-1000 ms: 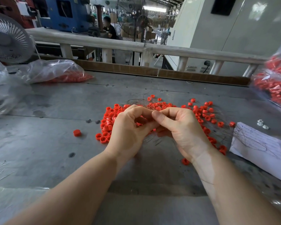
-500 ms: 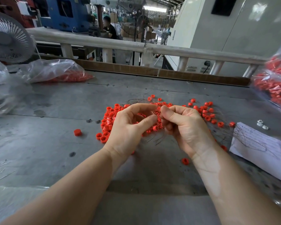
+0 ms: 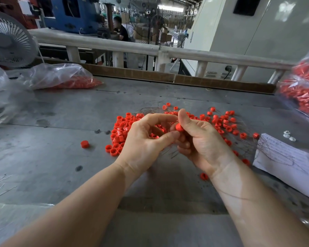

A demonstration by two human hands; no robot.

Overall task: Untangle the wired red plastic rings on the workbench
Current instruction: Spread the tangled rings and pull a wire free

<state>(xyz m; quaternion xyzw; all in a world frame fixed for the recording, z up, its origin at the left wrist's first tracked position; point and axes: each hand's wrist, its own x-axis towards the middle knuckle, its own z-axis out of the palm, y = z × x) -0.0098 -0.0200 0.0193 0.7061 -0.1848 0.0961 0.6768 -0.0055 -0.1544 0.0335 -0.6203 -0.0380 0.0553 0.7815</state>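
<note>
- right hand pinches one red ring just above the ring pile on the surface
- left hand grips the wires, I think
- go slow, ease it free, don't yank

We see grey workbench, cardboard strip along far edge, white railing behind. White fan far left. Blue machine, pedestal fan, bright factory hall beyond.
</note>
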